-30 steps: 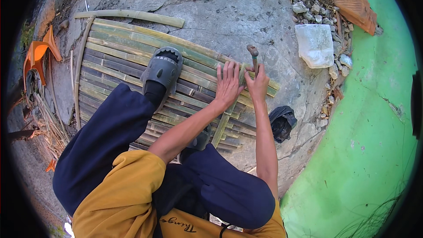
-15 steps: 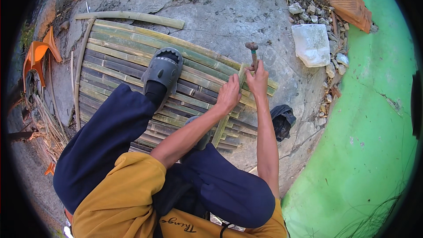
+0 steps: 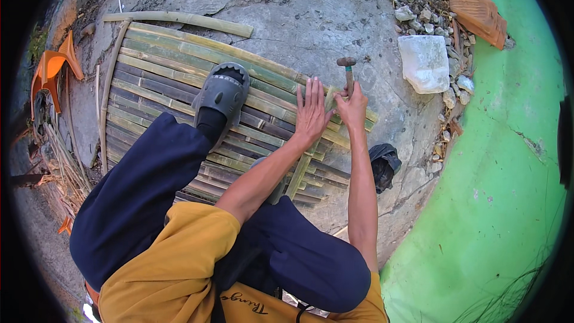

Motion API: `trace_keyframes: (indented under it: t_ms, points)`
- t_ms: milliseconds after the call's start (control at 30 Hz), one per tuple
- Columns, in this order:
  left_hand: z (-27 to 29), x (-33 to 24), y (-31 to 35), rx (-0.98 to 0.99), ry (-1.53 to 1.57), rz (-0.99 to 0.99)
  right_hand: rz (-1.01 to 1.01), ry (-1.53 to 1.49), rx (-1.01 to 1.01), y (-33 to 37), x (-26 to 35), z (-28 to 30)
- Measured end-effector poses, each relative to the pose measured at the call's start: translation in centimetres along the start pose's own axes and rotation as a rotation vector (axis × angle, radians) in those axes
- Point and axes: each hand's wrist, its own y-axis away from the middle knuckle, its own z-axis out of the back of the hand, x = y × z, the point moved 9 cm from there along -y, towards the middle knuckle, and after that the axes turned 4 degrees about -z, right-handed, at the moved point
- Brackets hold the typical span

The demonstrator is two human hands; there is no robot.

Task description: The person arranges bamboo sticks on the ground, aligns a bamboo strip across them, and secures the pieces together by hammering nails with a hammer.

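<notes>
While black script [image 3: 245,305] marks the shirt [image 3: 173,257], left hand [image 3: 311,118] lies splayed, right hand [image 3: 353,109] apparently clamps hammer [image 3: 346,62].

Cracked grey concrete floor [image 3: 293,30] meets green ground [image 3: 478,167].

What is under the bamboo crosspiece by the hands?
Beneath the crosspiece run bamboo slats, visible on both sides. Their crossings directly under it are covered; the left hand hides more slat surface nearby.
</notes>
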Motion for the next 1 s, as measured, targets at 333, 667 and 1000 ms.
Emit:
trace_keyframes:
  t_ms: [333,667,1000]
  points:
    - [-2.1,-4.0,4.5,0.282,0.034,-0.322,0.006,-0.039,-0.023,-0.3,-0.9,0.9]
    - [-1.4,-3.7,4.6,0.228,0.093,-0.306,0.195,0.062,-0.142,10.0,-0.9,3.6]
    - [-1.7,-3.9,4.6,0.229,0.021,-0.321,0.044,0.128,-0.049,10.3,-2.1,1.4]
